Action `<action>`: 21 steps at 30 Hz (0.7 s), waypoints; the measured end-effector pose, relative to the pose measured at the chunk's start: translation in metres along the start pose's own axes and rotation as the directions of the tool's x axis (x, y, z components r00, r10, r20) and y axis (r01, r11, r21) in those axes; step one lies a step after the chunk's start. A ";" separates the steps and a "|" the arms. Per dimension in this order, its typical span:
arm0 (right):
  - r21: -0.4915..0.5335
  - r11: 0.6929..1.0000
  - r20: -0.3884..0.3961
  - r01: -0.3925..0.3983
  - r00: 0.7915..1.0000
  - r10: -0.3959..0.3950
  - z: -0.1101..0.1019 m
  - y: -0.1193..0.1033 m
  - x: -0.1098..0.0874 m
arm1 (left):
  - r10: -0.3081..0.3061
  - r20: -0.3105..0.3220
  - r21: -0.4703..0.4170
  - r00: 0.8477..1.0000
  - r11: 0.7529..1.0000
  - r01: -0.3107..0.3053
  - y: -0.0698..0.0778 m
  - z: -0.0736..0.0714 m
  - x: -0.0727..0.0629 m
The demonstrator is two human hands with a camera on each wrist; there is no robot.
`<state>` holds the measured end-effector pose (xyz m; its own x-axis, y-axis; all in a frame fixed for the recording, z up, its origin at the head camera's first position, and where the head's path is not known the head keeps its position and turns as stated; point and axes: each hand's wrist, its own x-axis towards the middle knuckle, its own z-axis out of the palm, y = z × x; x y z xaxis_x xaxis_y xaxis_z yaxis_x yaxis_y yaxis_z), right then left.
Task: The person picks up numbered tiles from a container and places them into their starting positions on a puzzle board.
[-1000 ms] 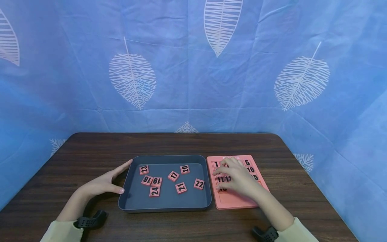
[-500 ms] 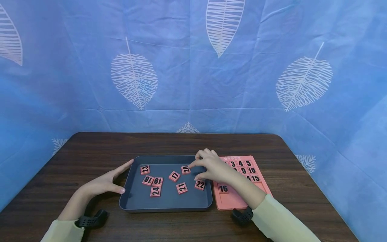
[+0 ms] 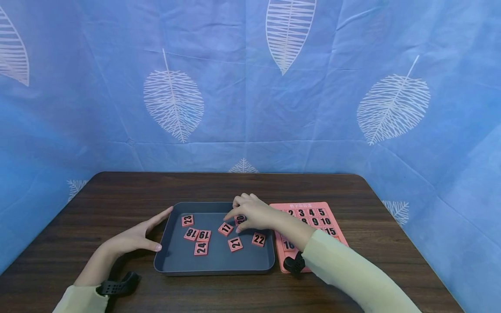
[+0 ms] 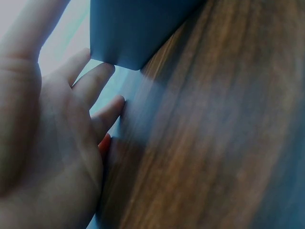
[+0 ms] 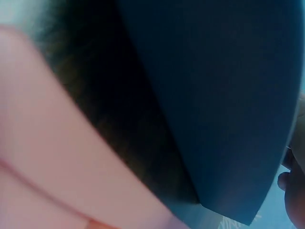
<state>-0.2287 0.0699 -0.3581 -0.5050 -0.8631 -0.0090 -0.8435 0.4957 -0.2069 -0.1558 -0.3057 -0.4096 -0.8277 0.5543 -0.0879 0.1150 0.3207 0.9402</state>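
My left hand (image 3: 131, 237) rests at the left end of a dark grey tray (image 3: 176, 261), fingers fairly straight, index fingertip and thumb at its rim. In the left wrist view, fingertips (image 4: 102, 71) meet the tray's side. Over the tray's right half is my right hand (image 3: 254, 213), thumb and index apart near number tile 17 (image 3: 225, 228). It partly covers tile 20 (image 3: 239, 221); nothing shows in its grasp. Tiles 21 (image 3: 235, 244) and 22 (image 3: 258, 239) lie nearby. The right wrist view catches only part of the hand (image 5: 296, 191) at its edge.
Tiles 23 (image 3: 187, 220), 18 (image 3: 191, 234), 19 (image 3: 204, 235) and 24 (image 3: 201, 248) lie in the tray's left half. Right of the tray, a pink number board (image 3: 278, 208) bears rows of tiles, partly under my right forearm. Both sit on a dark wooden table (image 3: 313, 187).
My right hand has moved left from the pink board, past tile 22, to tiles 17 and 20. The left hand stays at the tray's rim. Tiles in the tray look unmoved.
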 end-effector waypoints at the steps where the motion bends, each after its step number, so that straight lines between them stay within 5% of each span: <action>1: -0.004 1.000 0.007 0.000 1.000 0.000 0.001 0.000 0.002 | -0.002 0.000 0.003 1.000 1.000 0.002 0.000 0.000 0.000; 10: -0.079 0.997 0.061 -0.010 0.998 0.015 0.008 0.001 0.013 | -0.007 -0.003 0.009 1.000 1.000 0.007 0.001 0.000 -0.001; 21: -0.065 0.998 -0.006 0.003 1.000 -0.004 0.013 0.001 0.011 | -0.015 -0.001 0.010 1.000 1.000 0.015 0.001 0.001 0.000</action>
<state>-0.2325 0.0595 -0.3712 -0.5029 -0.8643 -0.0018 -0.8554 0.4980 -0.1426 -0.1551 -0.3050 -0.4087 -0.8301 0.5482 -0.1016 0.1080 0.3369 0.9353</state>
